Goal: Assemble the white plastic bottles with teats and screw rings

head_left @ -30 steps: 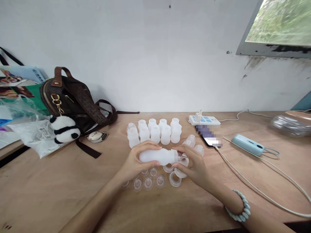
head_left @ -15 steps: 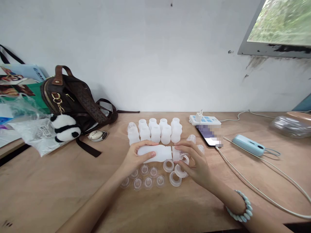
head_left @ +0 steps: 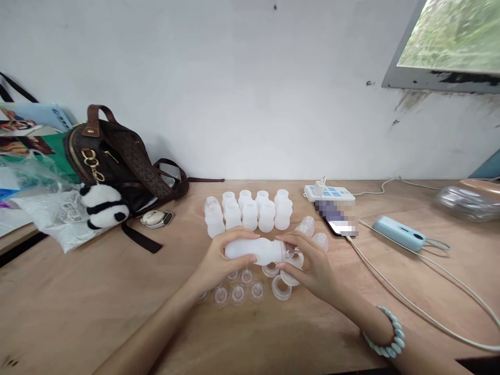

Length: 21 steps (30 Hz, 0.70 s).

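The milky-white, waisted plastic bottle (head_left: 253,253), in the head view, is held on its side between the left hand (head_left: 213,258), wrapped around its body, and the right hand (head_left: 308,265), pinched narrow at the translucent plastic collar (head_left: 281,251) with a clear teat (head_left: 289,252) in it. The collar meets the neck; how far it is threaded cannot be told. To work this joint well, the left should steady the body without denting it, while the right keeps the collar square to the neck, since a tilt could cross the thread; fingertips belong on the collar, off the teat. On the wooden tabletop (head_left: 222,338), loose clear teats (head_left: 237,295) and translucent rings (head_left: 282,297) lie just nearer than the hands; matching white bottles (head_left: 266,216) stand beyond them.
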Each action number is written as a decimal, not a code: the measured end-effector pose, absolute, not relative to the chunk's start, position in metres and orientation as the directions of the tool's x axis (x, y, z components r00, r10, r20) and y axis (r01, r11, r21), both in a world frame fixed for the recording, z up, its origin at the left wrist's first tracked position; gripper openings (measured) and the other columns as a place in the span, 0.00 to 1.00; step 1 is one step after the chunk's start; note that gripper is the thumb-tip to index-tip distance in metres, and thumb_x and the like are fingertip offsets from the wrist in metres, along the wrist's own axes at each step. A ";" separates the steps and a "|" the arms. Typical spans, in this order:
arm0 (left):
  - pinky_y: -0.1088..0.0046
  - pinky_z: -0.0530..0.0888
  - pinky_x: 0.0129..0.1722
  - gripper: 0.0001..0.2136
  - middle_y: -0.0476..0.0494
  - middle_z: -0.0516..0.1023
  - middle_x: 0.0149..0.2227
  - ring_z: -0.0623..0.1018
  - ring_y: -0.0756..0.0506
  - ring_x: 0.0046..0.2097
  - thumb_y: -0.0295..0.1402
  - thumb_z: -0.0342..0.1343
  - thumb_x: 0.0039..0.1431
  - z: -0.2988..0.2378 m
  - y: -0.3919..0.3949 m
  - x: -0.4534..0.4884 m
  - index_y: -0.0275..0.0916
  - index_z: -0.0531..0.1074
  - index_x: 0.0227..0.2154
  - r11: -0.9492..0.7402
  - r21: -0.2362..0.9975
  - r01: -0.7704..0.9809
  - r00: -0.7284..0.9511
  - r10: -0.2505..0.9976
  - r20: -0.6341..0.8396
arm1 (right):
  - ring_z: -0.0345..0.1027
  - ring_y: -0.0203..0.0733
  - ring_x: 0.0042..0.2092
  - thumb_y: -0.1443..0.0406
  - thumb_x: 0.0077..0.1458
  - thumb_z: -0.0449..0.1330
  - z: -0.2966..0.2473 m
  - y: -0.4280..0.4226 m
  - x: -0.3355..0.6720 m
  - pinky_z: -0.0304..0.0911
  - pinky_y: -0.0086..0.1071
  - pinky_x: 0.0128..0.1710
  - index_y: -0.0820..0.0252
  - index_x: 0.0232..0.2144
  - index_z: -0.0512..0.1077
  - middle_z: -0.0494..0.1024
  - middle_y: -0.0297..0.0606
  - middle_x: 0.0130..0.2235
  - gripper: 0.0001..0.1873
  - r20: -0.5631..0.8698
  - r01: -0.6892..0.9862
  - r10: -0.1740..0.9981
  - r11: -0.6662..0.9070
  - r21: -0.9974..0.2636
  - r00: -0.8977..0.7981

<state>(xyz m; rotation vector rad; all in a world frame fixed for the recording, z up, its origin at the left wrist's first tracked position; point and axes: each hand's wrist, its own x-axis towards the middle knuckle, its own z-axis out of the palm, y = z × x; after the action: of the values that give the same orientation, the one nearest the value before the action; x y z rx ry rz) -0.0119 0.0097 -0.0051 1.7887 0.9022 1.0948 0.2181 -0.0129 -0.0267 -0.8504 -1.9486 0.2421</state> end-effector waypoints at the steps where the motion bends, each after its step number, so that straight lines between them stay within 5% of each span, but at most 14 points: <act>1: 0.71 0.75 0.48 0.15 0.44 0.80 0.44 0.78 0.46 0.46 0.37 0.68 0.48 -0.006 0.009 -0.011 0.42 0.79 0.39 -0.461 0.874 0.152 0.376 0.845 0.380 | 0.68 0.39 0.36 0.55 0.60 0.59 -0.029 -0.012 0.219 0.66 0.31 0.34 0.60 0.43 0.71 0.75 0.39 0.35 0.15 0.659 0.481 0.698 0.697 -0.532 -0.281; 5: 0.69 0.74 0.52 0.15 0.44 0.79 0.45 0.78 0.46 0.47 0.36 0.68 0.48 -0.008 0.006 -0.009 0.43 0.79 0.40 -0.617 0.774 0.144 0.449 0.737 0.505 | 0.58 0.34 0.25 0.46 0.65 0.45 -0.035 -0.008 0.223 0.55 0.29 0.24 0.62 0.23 0.67 0.67 0.34 0.22 0.30 0.464 0.493 0.825 0.564 -0.663 -0.322; 8: 0.69 0.74 0.50 0.14 0.44 0.79 0.44 0.78 0.46 0.47 0.36 0.68 0.49 -0.011 0.006 -0.007 0.42 0.78 0.41 -0.591 0.786 0.179 0.424 0.768 0.481 | 0.65 0.37 0.30 0.42 0.64 0.37 -0.033 -0.007 0.226 0.60 0.31 0.29 0.61 0.34 0.72 0.73 0.38 0.29 0.36 0.445 0.401 0.813 0.576 -0.713 -0.376; 11: 0.70 0.73 0.50 0.14 0.44 0.79 0.44 0.78 0.46 0.48 0.36 0.68 0.49 -0.012 0.006 -0.006 0.42 0.79 0.41 -0.534 0.823 0.196 0.376 0.816 0.440 | 0.68 0.44 0.47 0.40 0.62 0.43 -0.028 -0.008 0.230 0.66 0.35 0.43 0.56 0.57 0.63 0.73 0.44 0.49 0.35 0.516 0.369 0.790 0.612 -0.700 -0.332; 13: 0.70 0.73 0.50 0.14 0.44 0.79 0.44 0.78 0.46 0.48 0.36 0.68 0.49 -0.011 0.006 -0.006 0.42 0.79 0.40 -0.508 0.842 0.184 0.359 0.832 0.424 | 0.66 0.44 0.51 0.44 0.61 0.52 -0.024 -0.010 0.232 0.65 0.37 0.48 0.54 0.61 0.58 0.69 0.44 0.55 0.33 0.523 0.386 0.786 0.618 -0.685 -0.330; 17: 0.72 0.74 0.49 0.14 0.44 0.79 0.44 0.78 0.47 0.47 0.35 0.68 0.49 -0.009 0.005 -0.007 0.42 0.79 0.40 -0.479 0.865 0.149 0.338 0.847 0.410 | 0.66 0.41 0.48 0.57 0.59 0.61 -0.018 -0.013 0.231 0.66 0.35 0.47 0.54 0.57 0.60 0.70 0.42 0.51 0.26 0.549 0.401 0.755 0.656 -0.640 -0.358; 21: 0.72 0.73 0.48 0.14 0.44 0.79 0.43 0.77 0.47 0.47 0.35 0.68 0.49 -0.009 0.004 -0.006 0.42 0.79 0.40 -0.483 0.864 0.142 0.354 0.840 0.411 | 0.67 0.40 0.42 0.58 0.59 0.60 -0.022 -0.012 0.229 0.65 0.33 0.41 0.57 0.46 0.68 0.74 0.39 0.41 0.15 0.545 0.442 0.767 0.641 -0.627 -0.339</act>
<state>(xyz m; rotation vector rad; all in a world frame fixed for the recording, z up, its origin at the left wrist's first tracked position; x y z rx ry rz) -0.0062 0.0038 -0.0088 1.8613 0.8584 1.1686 0.2285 -0.0119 -0.0221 -0.9466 -1.9859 0.4688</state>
